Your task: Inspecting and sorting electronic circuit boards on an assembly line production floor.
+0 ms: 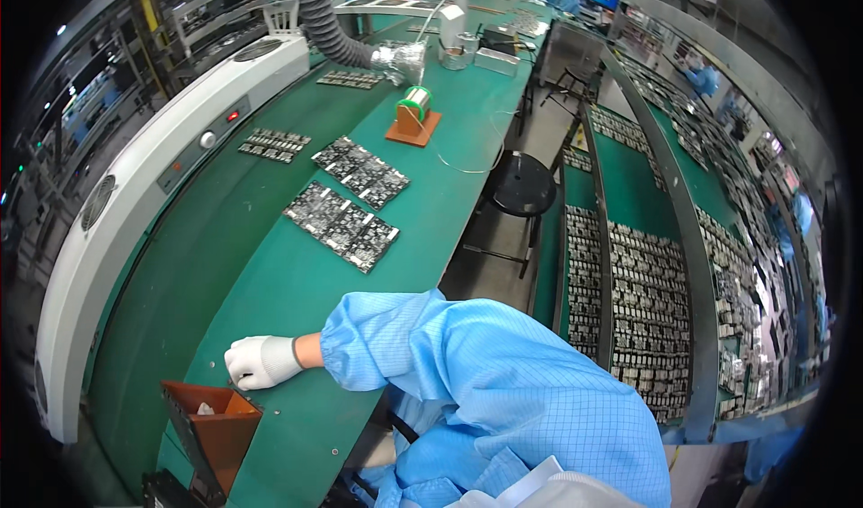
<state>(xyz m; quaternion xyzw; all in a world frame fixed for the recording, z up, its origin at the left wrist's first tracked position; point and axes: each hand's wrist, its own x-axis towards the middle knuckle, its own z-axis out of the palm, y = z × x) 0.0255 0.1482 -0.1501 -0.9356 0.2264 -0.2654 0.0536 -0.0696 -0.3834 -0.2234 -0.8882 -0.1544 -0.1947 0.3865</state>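
My right hand [261, 362], in a white knit glove, rests low over the green bench [297, 436] at the left, its arm reaching across in a blue checked sleeve [539, 364]. Its fingers are curled closed, and whatever may be inside them is hidden. Just below the hand stands an orange-brown bin [216, 427] with a small white scrap [206, 409] inside. My left hand does not show. Farther up the bench lie two dark circuit board panels, a nearer one [342, 227] and a farther one [361, 172], both apart from my hand.
A white unit [180, 139] with fans runs along the left side. Smaller boards [275, 145] lie on the green belt. Beyond stand a solder wire spool [415, 103] on its holder and a grey hose [324, 22]. At right are a black stool [521, 184] and racks of boards [649, 310].
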